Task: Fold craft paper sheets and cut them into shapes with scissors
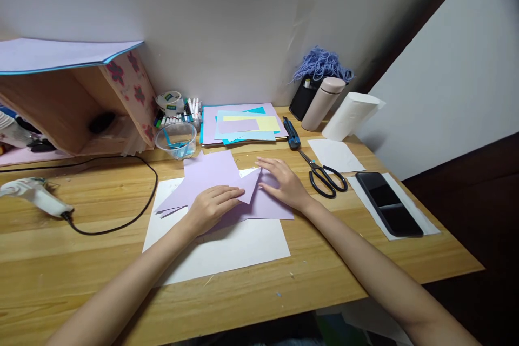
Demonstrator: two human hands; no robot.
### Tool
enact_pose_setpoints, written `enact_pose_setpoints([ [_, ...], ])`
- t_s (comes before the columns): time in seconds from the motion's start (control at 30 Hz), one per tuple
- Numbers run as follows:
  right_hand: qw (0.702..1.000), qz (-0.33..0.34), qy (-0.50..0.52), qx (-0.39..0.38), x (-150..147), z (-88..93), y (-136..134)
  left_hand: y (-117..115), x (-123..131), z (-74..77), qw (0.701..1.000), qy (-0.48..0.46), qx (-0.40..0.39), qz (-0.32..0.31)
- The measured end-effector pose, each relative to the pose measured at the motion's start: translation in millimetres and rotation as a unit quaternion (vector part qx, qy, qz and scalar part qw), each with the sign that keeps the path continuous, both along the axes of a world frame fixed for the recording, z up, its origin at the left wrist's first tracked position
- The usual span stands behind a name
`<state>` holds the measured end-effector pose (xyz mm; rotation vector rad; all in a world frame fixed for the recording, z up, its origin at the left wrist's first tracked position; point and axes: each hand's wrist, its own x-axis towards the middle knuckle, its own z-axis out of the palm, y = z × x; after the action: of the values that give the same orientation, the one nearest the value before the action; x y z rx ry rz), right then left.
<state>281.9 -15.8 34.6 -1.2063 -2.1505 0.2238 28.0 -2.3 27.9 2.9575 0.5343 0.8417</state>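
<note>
A cut piece of light purple paper (pixel 213 170), with pointed flaps, lies in front of me. My left hand (pixel 211 207) rests flat across it, fingers stretched toward its right flap. My right hand (pixel 287 185) has its fingers and thumb apart around the tip of that flap, which is raised; whether they touch it I cannot tell. Below this hand lies another purple sheet (pixel 273 206), partly covered by the cut piece. Both lie over a white sheet of paper (pixel 247 243) on the wooden table.
Black-handled scissors (pixel 323 175) and a box cutter (pixel 291 134) lie to the right, near a phone (pixel 389 203). Stacked coloured papers (pixel 247 124), a clear bowl (pixel 175 140) and a thermos (pixel 323 104) stand behind. A glue gun (pixel 36 194) with its cord and a decorated box (pixel 130 92) are left.
</note>
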Motion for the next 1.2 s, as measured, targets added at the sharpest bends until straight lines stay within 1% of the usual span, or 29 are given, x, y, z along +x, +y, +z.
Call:
enact_pose_setpoints([
  [0.07,0.999,0.044,0.0,0.01,-8.2,0.5,-1.2,1.0,-0.3,0.3,1.0,-0.023,-0.014,-0.003],
  [0.1,0.998,0.057,-0.001,0.011,-11.5,0.3,-2.2,1.2,-0.2,0.6,0.999,-0.039,-0.013,0.017],
  [0.13,0.998,0.059,0.001,0.011,-14.0,0.1,-3.4,1.0,0.2,0.8,0.997,-0.058,-0.005,0.054],
  [0.17,0.999,0.046,0.008,0.011,-15.4,0.1,-4.5,0.5,0.6,1.2,0.991,-0.082,0.005,0.105],
  [0.23,0.999,-0.023,0.04,0.008,-14.5,1.3,-5.6,-1.2,1.7,2.3,0.969,-0.129,0.018,0.208],
  [0.27,0.996,-0.068,0.065,0.0,-11.9,2.2,-5.1,-2.2,2.2,3.1,0.96,-0.144,0.015,0.241],
  [0.3,0.989,-0.11,0.094,-0.016,-8.0,3.1,-4.0,-3.0,2.7,4.0,0.956,-0.146,0.003,0.256],
  [0.33,0.981,-0.147,0.122,-0.037,-2.9,3.5,-2.2,-3.6,3.1,4.9,0.958,-0.135,-0.017,0.254],
  [0.4,0.963,-0.187,0.167,-0.096,9.3,1.7,2.6,-3.7,4.1,6.3,0.969,-0.088,-0.07,0.219],
  [0.5,0.942,-0.207,0.199,-0.173,25.7,-7.5,9.7,-2.1,5.5,6.0,0.978,-0.008,-0.141,0.154],
  [0.57,0.934,-0.209,0.209,-0.2,30.5,-14.3,11.8,-1.2,6.0,4.3,0.976,0.019,-0.166,0.137],
  [0.63,0.938,-0.195,0.199,-0.207,28.9,-17.6,10.7,-1.0,5.9,2.6,0.974,0.028,-0.18,0.137],
  [0.7,0.956,-0.163,0.152,-0.192,21.8,-16.0,6.0,-1.4,5.6,1.7,0.972,0.026,-0.185,0.139],
  [0.77,0.979,-0.103,0.075,-0.159,11.5,-10.8,-1.0,-1.8,5.4,1.6,0.973,0.021,-0.184,0.137],
  [0.8,0.987,-0.06,0.034,-0.143,6.1,-7.9,-4.9,-2.0,5.4,1.7,0.974,0.017,-0.183,0.136],
  [0.87,0.99,0.022,-0.043,-0.132,-3.4,-3.2,-12.1,-2.1,5.5,2.4,0.973,0.011,-0.186,0.138],
  [0.93,0.983,0.071,-0.101,-0.135,-9.2,-1.2,-17.1,-2.4,5.5,3.0,0.969,0.003,-0.2,0.146],
  [1.0,0.978,0.086,-0.131,-0.135,-10.3,-1.8,-19.3,-2.9,5.3,3.5,0.961,-0.019,-0.219,0.17],
  [1.1,0.976,0.097,-0.143,-0.133,-6.0,-4.7,-18.3,-3.5,5.1,4.2,0.949,-0.049,-0.237,0.202],
  [1.2,0.975,0.102,-0.146,-0.135,-1.8,-7.1,-15.9,-3.1,4.9,4.9,0.95,-0.039,-0.244,0.191],
])
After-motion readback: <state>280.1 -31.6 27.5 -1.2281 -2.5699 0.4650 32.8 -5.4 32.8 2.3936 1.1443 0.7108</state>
